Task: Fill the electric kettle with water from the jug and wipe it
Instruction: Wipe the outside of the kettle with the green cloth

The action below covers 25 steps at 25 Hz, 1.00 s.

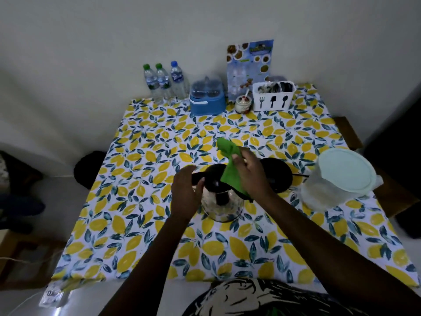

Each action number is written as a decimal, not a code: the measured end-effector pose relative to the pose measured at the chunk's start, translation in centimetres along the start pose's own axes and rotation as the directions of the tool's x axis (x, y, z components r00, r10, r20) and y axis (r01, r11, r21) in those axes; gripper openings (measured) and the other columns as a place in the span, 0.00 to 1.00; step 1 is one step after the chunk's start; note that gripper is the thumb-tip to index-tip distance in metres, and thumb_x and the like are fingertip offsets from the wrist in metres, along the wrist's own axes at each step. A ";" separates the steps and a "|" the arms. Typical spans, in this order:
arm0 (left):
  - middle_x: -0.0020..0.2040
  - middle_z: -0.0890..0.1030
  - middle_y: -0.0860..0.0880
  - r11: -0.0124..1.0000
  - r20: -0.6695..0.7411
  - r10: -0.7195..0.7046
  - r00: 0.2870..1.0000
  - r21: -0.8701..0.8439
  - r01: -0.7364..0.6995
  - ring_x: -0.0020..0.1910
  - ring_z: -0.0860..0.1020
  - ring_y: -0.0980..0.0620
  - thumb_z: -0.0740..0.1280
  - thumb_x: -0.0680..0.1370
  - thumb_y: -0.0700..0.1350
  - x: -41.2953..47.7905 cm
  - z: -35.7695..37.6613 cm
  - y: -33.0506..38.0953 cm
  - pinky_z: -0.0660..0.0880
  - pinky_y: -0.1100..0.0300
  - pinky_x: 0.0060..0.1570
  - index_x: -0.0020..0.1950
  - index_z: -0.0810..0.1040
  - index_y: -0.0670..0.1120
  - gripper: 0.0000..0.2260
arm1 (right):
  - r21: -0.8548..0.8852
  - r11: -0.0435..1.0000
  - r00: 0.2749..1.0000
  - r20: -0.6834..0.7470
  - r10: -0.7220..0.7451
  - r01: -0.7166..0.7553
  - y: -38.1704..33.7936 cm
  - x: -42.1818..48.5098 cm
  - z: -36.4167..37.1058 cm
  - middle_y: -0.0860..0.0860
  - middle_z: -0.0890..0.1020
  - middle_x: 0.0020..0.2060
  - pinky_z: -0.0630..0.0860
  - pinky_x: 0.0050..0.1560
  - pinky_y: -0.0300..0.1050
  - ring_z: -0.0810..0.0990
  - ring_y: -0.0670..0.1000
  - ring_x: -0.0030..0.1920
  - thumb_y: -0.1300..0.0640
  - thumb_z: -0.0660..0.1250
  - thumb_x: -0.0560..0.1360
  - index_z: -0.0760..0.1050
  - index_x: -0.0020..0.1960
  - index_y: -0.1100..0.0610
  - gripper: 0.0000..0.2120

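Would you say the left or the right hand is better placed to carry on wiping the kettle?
The right hand: it already grips the green cloth against the kettle lid. The left hand is on the handle side, apparently steadying it.

A green cloth [229, 165] covers the black-lidded, shiny metal kettle [219, 201]. The tablecloth [159, 156] shows yellow lemons with blue leaves on white. At twelve o'clock sits a blue container [207, 103].
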<state>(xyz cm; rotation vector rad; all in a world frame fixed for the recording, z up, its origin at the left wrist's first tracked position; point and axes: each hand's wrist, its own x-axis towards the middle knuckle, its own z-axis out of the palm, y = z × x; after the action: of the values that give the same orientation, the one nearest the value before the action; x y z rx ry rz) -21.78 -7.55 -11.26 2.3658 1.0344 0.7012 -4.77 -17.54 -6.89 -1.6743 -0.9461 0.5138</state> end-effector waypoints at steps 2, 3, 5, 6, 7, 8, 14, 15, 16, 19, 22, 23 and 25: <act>0.57 0.81 0.43 0.989 0.174 -0.045 0.984 -0.129 0.068 0.54 0.78 0.50 0.63 0.80 0.49 0.5 -1.1 -1.1 0.75 0.64 0.55 0.63 0.75 0.42 0.15 | -0.338 0.937 0.988 0.153 -0.037 0.088 0.3 1.6 4.0 0.53 0.77 0.61 0.70 0.58 0.50 0.75 0.56 0.60 0.50 0.59 0.80 0.72 0.67 0.53 0.17; 0.56 0.81 0.45 0.981 0.235 -0.043 0.971 -0.172 0.085 0.51 0.77 0.53 0.64 0.80 0.46 0.8 -1.4 -1.1 0.72 0.75 0.50 0.63 0.75 0.43 0.13 | -0.538 0.834 0.979 0.205 -0.014 0.125 1.0 1.5 5.6 0.52 0.76 0.64 0.68 0.62 0.55 0.73 0.58 0.63 0.46 0.58 0.79 0.72 0.67 0.49 0.19; 0.56 0.81 0.46 0.975 0.285 -0.083 0.955 -0.175 0.137 0.50 0.76 0.54 0.64 0.80 0.43 1.4 -1.6 -1.5 0.67 0.82 0.43 0.63 0.75 0.44 0.12 | -0.743 0.653 0.984 0.176 -0.025 0.149 2.0 0.1 7.3 0.49 0.76 0.66 0.67 0.62 0.60 0.70 0.61 0.66 0.40 0.55 0.76 0.73 0.64 0.43 0.20; 0.57 0.81 0.46 0.970 0.295 -0.097 0.950 -0.186 0.157 0.51 0.77 0.52 0.65 0.80 0.44 1.6 -1.7 -1.7 0.66 0.82 0.43 0.63 0.75 0.45 0.13 | -0.766 0.623 0.987 0.149 -0.065 0.157 2.6 -0.5 7.6 0.49 0.77 0.65 0.68 0.61 0.61 0.71 0.62 0.66 0.40 0.55 0.75 0.74 0.62 0.42 0.19; 0.59 0.80 0.45 0.966 0.298 -0.096 0.950 -0.201 0.161 0.54 0.78 0.50 0.65 0.79 0.45 1.7 -1.7 -2.0 0.67 0.80 0.44 0.64 0.75 0.45 0.13 | -0.765 0.622 0.986 0.129 -0.110 0.170 2.2 -1.1 7.5 0.49 0.78 0.63 0.69 0.59 0.60 0.72 0.62 0.64 0.40 0.57 0.75 0.75 0.61 0.43 0.18; 0.60 0.80 0.44 0.967 0.302 -0.094 0.949 -0.200 0.159 0.56 0.78 0.47 0.66 0.79 0.45 1.8 -1.6 -2.2 0.67 0.76 0.46 0.64 0.75 0.45 0.13 | -0.748 0.644 0.987 0.127 -0.096 0.158 2.0 -0.5 7.4 0.51 0.79 0.62 0.69 0.58 0.59 0.73 0.62 0.63 0.41 0.58 0.75 0.76 0.61 0.45 0.18; 0.58 0.80 0.44 0.965 0.321 -0.020 0.947 -0.241 0.102 0.58 0.77 0.47 0.67 0.78 0.50 2.2 -1.6 -2.1 0.72 0.60 0.53 0.61 0.78 0.47 0.13 | -0.502 0.805 0.690 0.461 0.558 -0.316 1.5 9.1 4.9 0.58 0.80 0.51 0.73 0.48 0.48 0.77 0.56 0.46 0.46 0.59 0.78 0.78 0.52 0.57 0.16; 0.57 0.81 0.46 0.966 0.328 0.000 0.945 -0.245 0.085 0.57 0.78 0.48 0.66 0.77 0.53 2.2 -1.4 -2.4 0.74 0.57 0.54 0.60 0.78 0.49 0.14 | -0.412 0.799 0.673 0.439 0.595 -0.438 2.2 9.3 4.0 0.57 0.79 0.44 0.73 0.44 0.46 0.76 0.56 0.41 0.46 0.61 0.76 0.77 0.47 0.57 0.15; 0.56 0.82 0.47 0.970 0.335 0.015 0.942 -0.235 0.068 0.56 0.78 0.50 0.65 0.77 0.55 2.3 -1.3 -2.6 0.75 0.53 0.55 0.59 0.78 0.51 0.14 | -0.325 0.757 0.642 0.402 0.653 -0.567 3.1 8.8 3.1 0.56 0.78 0.40 0.75 0.43 0.46 0.77 0.56 0.38 0.45 0.62 0.76 0.77 0.46 0.57 0.15; 0.52 0.82 0.48 0.974 0.351 0.023 0.936 -0.217 0.058 0.53 0.78 0.50 0.63 0.77 0.59 2.8 -0.9 -3.2 0.76 0.49 0.53 0.56 0.78 0.53 0.15 | 0.022 0.632 0.586 0.399 0.705 -0.775 6.1 5.2 1.2 0.56 0.80 0.38 0.79 0.34 0.47 0.79 0.56 0.35 0.43 0.65 0.75 0.78 0.51 0.58 0.17; 0.53 0.81 0.46 0.975 0.365 0.025 0.931 -0.214 0.058 0.53 0.78 0.50 0.64 0.78 0.55 2.8 -1.2 -2.9 0.74 0.61 0.51 0.58 0.78 0.49 0.13 | 0.657 0.332 0.694 0.418 0.586 -0.677 8.4 0.6 2.7 0.54 0.83 0.39 0.80 0.36 0.42 0.83 0.51 0.36 0.50 0.76 0.63 0.82 0.47 0.57 0.16; 0.55 0.81 0.46 0.974 0.371 0.026 0.928 -0.217 0.059 0.54 0.77 0.50 0.65 0.78 0.53 2.8 -1.2 -3.0 0.71 0.66 0.52 0.59 0.78 0.48 0.13 | 0.774 0.275 0.739 0.337 0.583 -0.570 8.9 -1.0 3.9 0.54 0.84 0.41 0.81 0.42 0.44 0.83 0.52 0.42 0.51 0.74 0.66 0.82 0.49 0.57 0.15; 0.57 0.80 0.45 0.971 0.385 0.040 0.922 -0.234 0.056 0.55 0.75 0.52 0.65 0.79 0.50 2.9 -1.4 -3.0 0.67 0.72 0.52 0.60 0.77 0.47 0.13 | 0.867 0.297 0.773 0.145 0.618 -0.400 8.0 -3.6 6.4 0.54 0.84 0.49 0.79 0.52 0.52 0.81 0.57 0.51 0.51 0.62 0.78 0.79 0.57 0.57 0.14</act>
<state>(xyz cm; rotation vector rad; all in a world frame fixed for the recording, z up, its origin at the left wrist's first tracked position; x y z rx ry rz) -22.52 -3.24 -11.24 2.1660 0.7397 0.3103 -8.99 -17.28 -16.88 -0.9610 0.1619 1.0199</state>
